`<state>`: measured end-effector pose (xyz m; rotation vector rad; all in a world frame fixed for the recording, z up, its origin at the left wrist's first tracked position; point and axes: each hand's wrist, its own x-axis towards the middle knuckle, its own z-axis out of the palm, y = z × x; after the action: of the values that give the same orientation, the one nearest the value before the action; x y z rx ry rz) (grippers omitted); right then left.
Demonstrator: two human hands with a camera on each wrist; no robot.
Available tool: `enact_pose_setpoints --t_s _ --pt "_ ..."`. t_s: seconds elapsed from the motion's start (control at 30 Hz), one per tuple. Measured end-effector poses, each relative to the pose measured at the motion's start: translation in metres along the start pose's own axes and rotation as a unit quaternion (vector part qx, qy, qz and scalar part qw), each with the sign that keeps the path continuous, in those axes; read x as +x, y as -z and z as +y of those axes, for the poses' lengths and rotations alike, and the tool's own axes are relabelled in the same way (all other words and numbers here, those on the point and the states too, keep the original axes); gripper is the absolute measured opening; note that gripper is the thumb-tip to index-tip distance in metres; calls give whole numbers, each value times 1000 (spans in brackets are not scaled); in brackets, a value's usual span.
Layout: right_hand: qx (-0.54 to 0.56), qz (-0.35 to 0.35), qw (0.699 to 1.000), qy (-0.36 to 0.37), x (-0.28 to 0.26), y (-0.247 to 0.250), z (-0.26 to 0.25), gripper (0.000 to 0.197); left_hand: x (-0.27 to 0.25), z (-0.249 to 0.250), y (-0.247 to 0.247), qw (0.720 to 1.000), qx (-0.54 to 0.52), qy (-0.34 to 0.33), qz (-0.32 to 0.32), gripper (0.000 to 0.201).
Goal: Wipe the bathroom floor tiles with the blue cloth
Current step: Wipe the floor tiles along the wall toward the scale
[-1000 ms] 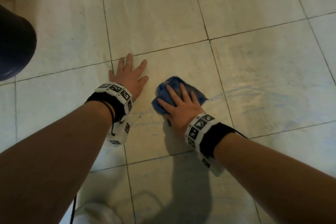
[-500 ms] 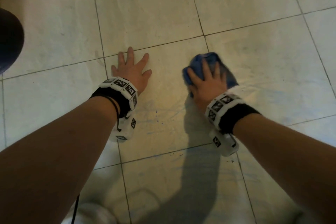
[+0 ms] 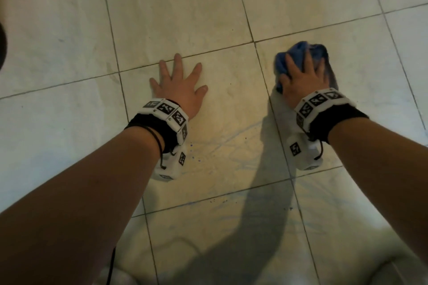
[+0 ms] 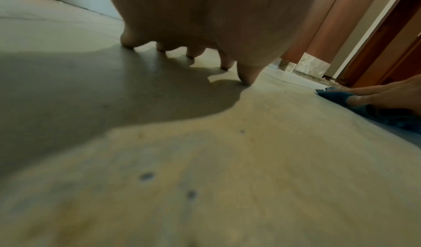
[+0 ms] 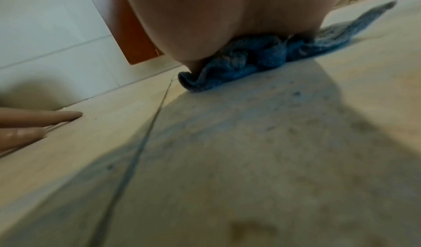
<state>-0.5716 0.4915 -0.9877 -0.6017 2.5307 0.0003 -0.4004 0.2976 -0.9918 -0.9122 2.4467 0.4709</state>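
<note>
At the far left of the head view I saw only a dark rounded edge [image 3: 1, 46] that I could not identify. Moving right, my left hand [image 3: 179, 87] lay flat on the floor tiles [image 3: 69, 37], fingers spread and straight, holding nothing; it served as a prop, with its fingertips reaching a grout line [image 3: 259, 53] that I took as my landmark. A scatter of small dark specks [image 3: 193, 152] sat on the tile well nearer me than that line, beside the left wrist.

Right of the vertical grout joint, my right hand [image 3: 303, 76] pressed down on the blue cloth [image 3: 298, 52], fingers splayed over the top of it, not closed round it. The cloth was bunched on the tile just nearer me than the landmark line, and the right wrist view showed it crumpled under the palm with one flat tail [image 5: 355, 29] lying off to the side.

I judged the cloth to be soft, light terry, likely damp, and prone to rolling up under a push. Palm pressure over its middle seemed the best hold, keeping the loose tail from folding under. Pale streaks [image 3: 231, 136] on the nearer tiles suggested those had been wiped and the farther ones remained.

Beyond, the left wrist view showed a brown wooden door frame [image 4: 328, 27].
</note>
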Motion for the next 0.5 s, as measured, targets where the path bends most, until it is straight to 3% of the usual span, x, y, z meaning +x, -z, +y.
enact_pose_setpoints --t_s 0.13,0.3,0.5 --pt "-1 20 1000 -9 3 -2 1 56 8 10 4 1000 5 -2 -4 62" --pt "3 7 1000 -7 -2 -3 1 56 27 34 14 997 23 -66 -25 63" --pt "-11 -23 1000 -15 -43 -21 6 57 39 68 11 994 39 -100 -28 65"
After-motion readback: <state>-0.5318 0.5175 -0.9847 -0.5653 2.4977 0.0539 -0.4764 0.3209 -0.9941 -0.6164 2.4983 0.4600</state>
